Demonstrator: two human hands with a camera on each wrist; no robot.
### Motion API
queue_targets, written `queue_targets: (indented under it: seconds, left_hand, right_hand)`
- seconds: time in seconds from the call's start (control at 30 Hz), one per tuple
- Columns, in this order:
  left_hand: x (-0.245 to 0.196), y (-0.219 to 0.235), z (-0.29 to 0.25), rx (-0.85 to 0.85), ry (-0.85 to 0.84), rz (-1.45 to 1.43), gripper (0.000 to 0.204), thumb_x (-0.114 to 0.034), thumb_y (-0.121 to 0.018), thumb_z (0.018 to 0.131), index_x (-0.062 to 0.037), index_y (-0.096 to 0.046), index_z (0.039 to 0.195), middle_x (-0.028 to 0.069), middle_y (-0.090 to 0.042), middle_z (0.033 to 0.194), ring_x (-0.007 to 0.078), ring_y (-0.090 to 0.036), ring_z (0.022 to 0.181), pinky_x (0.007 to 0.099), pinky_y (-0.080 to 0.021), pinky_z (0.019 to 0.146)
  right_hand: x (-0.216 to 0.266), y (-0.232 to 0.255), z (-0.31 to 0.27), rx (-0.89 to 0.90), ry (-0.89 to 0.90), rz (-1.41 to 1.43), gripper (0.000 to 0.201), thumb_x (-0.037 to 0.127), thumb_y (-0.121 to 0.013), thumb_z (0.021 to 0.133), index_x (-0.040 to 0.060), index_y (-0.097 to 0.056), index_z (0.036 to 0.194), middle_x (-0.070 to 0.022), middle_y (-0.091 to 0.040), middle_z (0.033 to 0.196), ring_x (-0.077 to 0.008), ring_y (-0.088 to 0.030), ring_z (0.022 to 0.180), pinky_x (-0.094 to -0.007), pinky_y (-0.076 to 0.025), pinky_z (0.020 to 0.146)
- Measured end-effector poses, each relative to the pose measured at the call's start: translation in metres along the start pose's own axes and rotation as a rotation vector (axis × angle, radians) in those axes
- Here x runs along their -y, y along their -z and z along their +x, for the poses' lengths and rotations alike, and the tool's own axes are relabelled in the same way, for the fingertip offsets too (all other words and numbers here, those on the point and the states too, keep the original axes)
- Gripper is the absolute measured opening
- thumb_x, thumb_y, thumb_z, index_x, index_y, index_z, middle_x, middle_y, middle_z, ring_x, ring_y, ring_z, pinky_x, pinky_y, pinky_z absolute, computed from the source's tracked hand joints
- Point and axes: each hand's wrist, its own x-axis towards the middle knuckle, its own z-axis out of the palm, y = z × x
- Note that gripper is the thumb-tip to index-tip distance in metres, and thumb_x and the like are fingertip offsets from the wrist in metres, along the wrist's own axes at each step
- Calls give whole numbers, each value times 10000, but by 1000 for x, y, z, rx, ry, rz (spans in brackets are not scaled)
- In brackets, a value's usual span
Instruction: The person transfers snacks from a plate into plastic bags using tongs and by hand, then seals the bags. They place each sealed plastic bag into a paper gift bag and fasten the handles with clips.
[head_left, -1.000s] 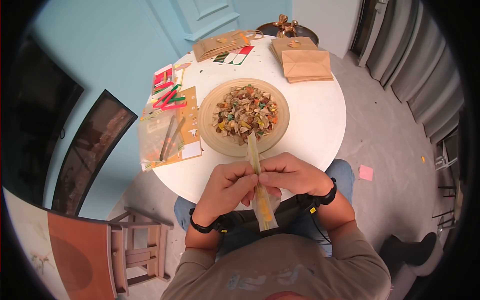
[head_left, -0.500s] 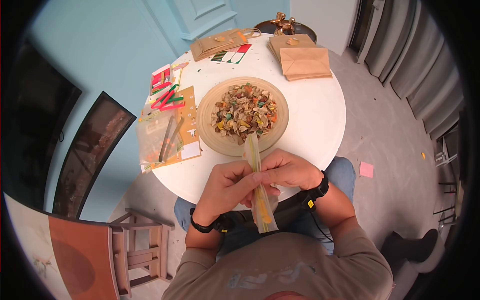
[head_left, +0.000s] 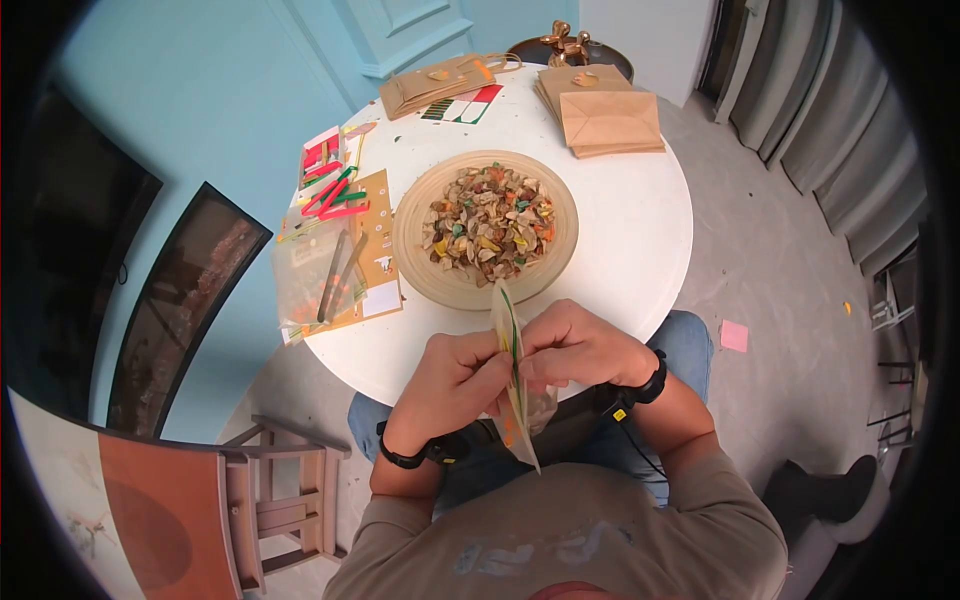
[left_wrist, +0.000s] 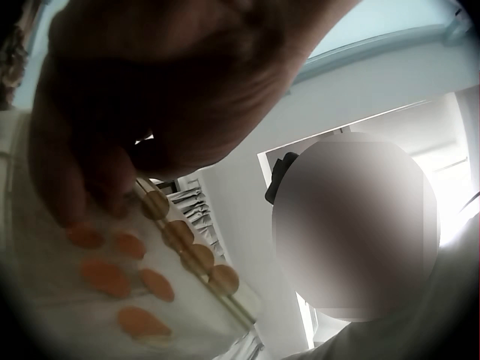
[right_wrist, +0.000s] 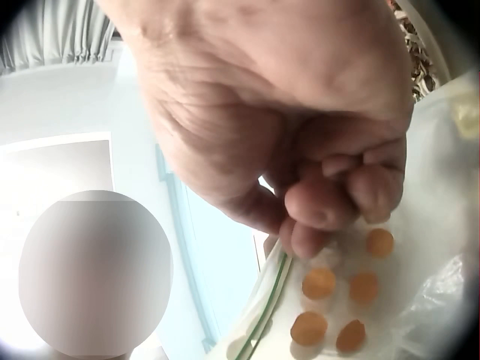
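A translucent zip bag [head_left: 516,440] with several orange spots on its sides stands between both hands, over the near table edge and the lap. My left hand [head_left: 448,390] pinches its top edge from the left. From the right, my right hand [head_left: 590,345] pinches the same edge, fingers curled, close to the left fingertips. A green zip strip [right_wrist: 262,319] runs along the bag's mouth in the right wrist view. In the left wrist view the orange spots [left_wrist: 105,277] lie just below the fingers. Beyond the bag is a round woven plate [head_left: 410,255] heaped with dried potpourri [head_left: 490,225].
At the table's left lie another clear bag [head_left: 310,270], tweezers [head_left: 340,275] and red and green strips [head_left: 335,200] on a brown sheet [head_left: 375,240]. Kraft paper bags [head_left: 610,120] are stacked at the back right, with another paper bag [head_left: 435,85] at the back left.
The zip bag has tilted, so its mouth looks narrower and the green strip shows. Its far end has dropped slightly toward me. Both hands keep hold, with the right fingertips shifted slightly.
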Motion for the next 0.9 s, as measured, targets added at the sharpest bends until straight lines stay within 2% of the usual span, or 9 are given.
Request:
queue_targets:
  seconds: [0.2,0.27,0.37,0.43,0.53,0.57,0.63,0.73,0.9]
  left_hand:
    - [14,37,-17,-212,-158,427,202,-69,-727,936,49,-650,789,138,-555,596,182,-532,500,363,-430,521]
    - [10,39,-25,-283,-184,472,222,-67,-745,903,50,-621,761,159,-511,585,220,-504,488,386,-411,522]
    - [6,29,-28,-356,-304,580,169,-75,-777,889,24,-666,808,152,-622,658,236,-555,530,364,-443,534]
    - [6,18,-25,-525,-518,560,124,-85,-814,861,-15,-719,901,136,-759,872,210,-600,591,337,-481,564]
    - [-15,12,-38,-350,-644,504,257,-142,-906,813,-47,-739,984,93,-789,1039,218,-665,658,342,-536,597]
    - [-16,14,-39,-349,-643,503,257,-142,-906,813,-47,-739,984,93,-789,1039,218,-665,658,342,-536,597]
    - [-17,22,-40,11,-664,733,374,-160,-943,751,-29,-754,1046,119,-789,1062,236,-731,750,374,-565,633]
    - [-2,21,-30,-10,-788,945,387,-263,-978,745,-66,-733,970,60,-753,987,284,-721,703,400,-576,608]
    - [-13,10,-35,-245,-933,858,253,-117,-928,730,-82,-725,877,54,-712,828,267,-688,644,382,-526,556]
  right_hand:
    - [23,15,-27,-437,24,82,157,17,-639,900,-22,-692,757,-12,-629,662,-65,-560,605,-265,-417,555]
    - [26,16,-29,-574,108,45,197,13,-594,824,-15,-597,629,-3,-547,587,-78,-431,515,-304,-303,501]
    - [27,14,-34,-504,82,-46,197,16,-641,875,-16,-614,683,-2,-583,624,-72,-491,573,-294,-364,538]
    - [24,13,-36,-447,82,-102,192,25,-671,916,-14,-647,729,1,-624,651,-58,-527,610,-286,-405,559]
    - [24,9,-36,-468,115,-130,192,29,-684,940,-20,-659,757,3,-635,656,-56,-534,619,-286,-415,571]
    - [26,8,-36,-476,124,-147,187,25,-679,943,-23,-665,763,0,-640,659,-54,-534,622,-288,-417,573]
    - [26,10,-38,-485,131,-164,183,20,-673,947,-26,-670,770,-3,-644,662,-53,-534,625,-290,-419,575]
    - [25,13,-41,-475,124,-158,172,21,-673,946,-15,-684,778,-5,-646,659,-56,-547,632,-289,-422,574]
    - [24,24,-42,-378,108,141,180,52,-624,980,-21,-719,847,-47,-694,758,-115,-611,674,-292,-501,679]
